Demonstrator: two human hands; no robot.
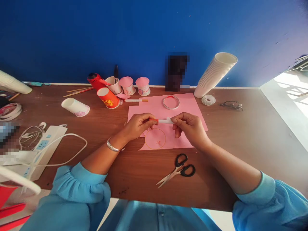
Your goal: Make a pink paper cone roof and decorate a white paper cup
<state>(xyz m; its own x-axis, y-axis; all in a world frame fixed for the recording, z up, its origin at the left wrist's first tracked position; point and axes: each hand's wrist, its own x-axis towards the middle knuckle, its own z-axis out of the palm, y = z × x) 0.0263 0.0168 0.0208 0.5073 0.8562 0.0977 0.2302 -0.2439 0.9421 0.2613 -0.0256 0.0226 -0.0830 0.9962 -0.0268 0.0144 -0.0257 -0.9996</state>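
A white marker pen (165, 121) with a red end is held level between my two hands, over a sheet of pink paper (185, 136). My left hand (141, 124) pinches the red end. The white end is in the fingers of my right hand (187, 125). Below the pen, a thin yellowish circle (155, 139) with small red marks inside shows on the paper. A roll of tape (171, 102) lies on the sheet's far part. Nearer to me, black-handled scissors (179, 170) rest on the table with their blades slightly apart.
An orange-capped marker (136, 100) lies beyond my left hand, near a red paper cup (108, 98) and two pink-topped cups (142, 86). Stacked white cups (215, 75) lean by the wall. At left are a tipped white cup (75, 107) and a power strip (48, 144) with cables.
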